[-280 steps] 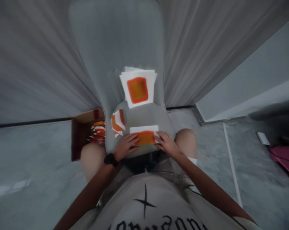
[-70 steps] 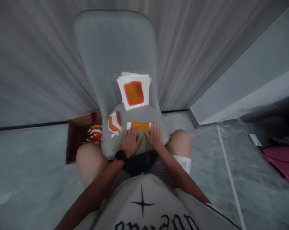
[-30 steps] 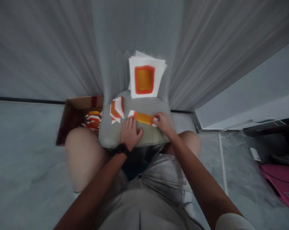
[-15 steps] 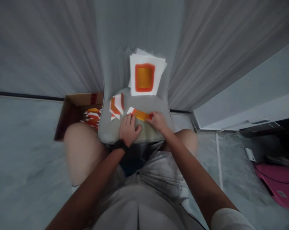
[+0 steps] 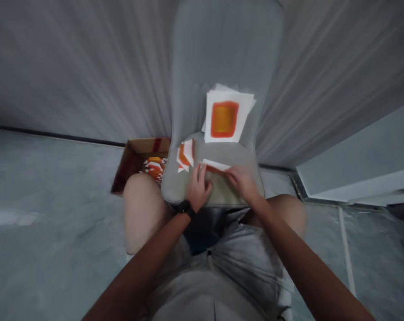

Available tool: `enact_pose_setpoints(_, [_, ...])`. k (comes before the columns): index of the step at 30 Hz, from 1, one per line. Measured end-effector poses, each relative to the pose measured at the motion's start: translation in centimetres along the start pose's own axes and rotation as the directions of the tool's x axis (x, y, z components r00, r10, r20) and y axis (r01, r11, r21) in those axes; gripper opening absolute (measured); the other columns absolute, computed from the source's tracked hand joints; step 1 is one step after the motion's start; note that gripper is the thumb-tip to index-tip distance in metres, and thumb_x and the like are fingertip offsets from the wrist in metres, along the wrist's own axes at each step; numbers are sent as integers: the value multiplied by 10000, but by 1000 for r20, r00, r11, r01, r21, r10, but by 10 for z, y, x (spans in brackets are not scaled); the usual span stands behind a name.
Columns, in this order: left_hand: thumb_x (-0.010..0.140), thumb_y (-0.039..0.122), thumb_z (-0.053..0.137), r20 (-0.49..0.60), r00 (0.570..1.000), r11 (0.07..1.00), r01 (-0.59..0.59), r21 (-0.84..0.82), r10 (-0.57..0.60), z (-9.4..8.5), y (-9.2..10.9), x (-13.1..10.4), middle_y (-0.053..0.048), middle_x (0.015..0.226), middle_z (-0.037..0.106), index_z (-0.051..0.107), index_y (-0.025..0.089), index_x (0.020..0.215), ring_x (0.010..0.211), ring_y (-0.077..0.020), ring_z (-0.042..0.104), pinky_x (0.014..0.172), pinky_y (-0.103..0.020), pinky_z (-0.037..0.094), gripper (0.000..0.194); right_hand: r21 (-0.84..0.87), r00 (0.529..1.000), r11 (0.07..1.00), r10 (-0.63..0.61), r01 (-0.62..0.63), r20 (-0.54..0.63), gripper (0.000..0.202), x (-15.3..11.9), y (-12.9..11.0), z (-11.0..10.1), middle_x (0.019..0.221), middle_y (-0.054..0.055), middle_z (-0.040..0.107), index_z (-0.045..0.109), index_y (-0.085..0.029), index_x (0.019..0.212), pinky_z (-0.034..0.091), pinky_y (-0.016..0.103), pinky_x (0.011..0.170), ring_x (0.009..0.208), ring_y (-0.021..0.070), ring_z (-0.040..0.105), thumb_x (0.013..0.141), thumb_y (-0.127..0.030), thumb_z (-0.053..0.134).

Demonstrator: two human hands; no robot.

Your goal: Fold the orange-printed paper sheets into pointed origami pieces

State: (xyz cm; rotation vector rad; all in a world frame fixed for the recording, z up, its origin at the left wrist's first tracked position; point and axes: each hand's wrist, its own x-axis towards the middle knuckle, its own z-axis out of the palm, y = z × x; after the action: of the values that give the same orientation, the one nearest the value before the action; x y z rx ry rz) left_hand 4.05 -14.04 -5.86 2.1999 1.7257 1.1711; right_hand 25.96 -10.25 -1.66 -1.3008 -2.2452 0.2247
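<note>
A narrow folded paper strip (image 5: 217,164), white with a red-orange lower edge, lies on the grey chair seat (image 5: 222,192). My left hand (image 5: 198,189), with a dark watch at its wrist, rests at the strip's left end, fingers stretched out and thumb apart. At the right end, my right hand (image 5: 242,182) is closed on the strip, its fingertips slightly blurred. Left of the strip sit a few folded white-and-orange paper pieces (image 5: 186,154). Farther back, a stack of white sheets (image 5: 246,118) printed with an orange square leans against the backrest.
A cardboard box (image 5: 121,171) holding several folded orange-and-white papers stands on the floor left of the chair. Grey curtains (image 5: 88,71) hang behind the chair (image 5: 227,44). My knees flank the seat, and a pale panel (image 5: 362,156) stands at the right.
The strip showed a yellow-orange face; now a white face with a red edge shows. Both hands stay at its ends. The camera view has turned left, so everything appears farther right.
</note>
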Motion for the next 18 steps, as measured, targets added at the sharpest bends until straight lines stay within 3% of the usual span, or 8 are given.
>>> enact_pose_setpoints(3, [946,210,612,-39,997,998,-61,21,62,-9,-6,-9,-172,1686,353,464,198,1566,1575,-347,335,1216,-543,431,638,-70,994,993,-98,95,-40,266,-29,-8,-2,1233,133,748,769,-238,1187,490,515,1065,1192,305,641,1031,-225,554])
enact_pose_setpoints(7, [982,180,602,74,966,968,-251,11,249,-21,-17,-15,-97,1549,564,664,278,1380,1560,-310,372,1249,-559,400,414,-8,990,990,-139,139,26,301,-65,-9,1,1308,113,735,749,-258,1262,512,498,1105,1260,269,638,1050,-214,539])
enact_pose_setpoints(10, [1017,209,584,152,936,948,-314,-57,319,-24,-20,-14,-65,1483,635,718,286,1283,1529,-282,426,1240,-548,423,308,27,996,995,-92,91,20,326,-79,-6,2,1399,115,693,729,-255,1309,502,508,1144,1332,264,613,1062,-222,519])
enact_pose_setpoints(13, [1038,284,582,166,943,957,-277,-91,289,-23,-18,-13,-76,1476,641,710,276,1297,1470,-271,505,1203,-500,476,290,37,1000,999,-24,25,-17,326,-81,-5,1,1413,122,682,713,-254,1339,489,527,1160,1354,281,598,1066,-286,539])
enact_pose_setpoints(18, [1049,387,573,152,975,986,-157,-59,164,-20,-9,-17,-95,1494,625,606,266,1445,1365,-275,603,1163,-460,505,415,132,991,988,94,-81,-90,332,-74,-7,3,1282,127,735,726,-242,1308,555,478,1074,1212,274,674,1074,-372,530])
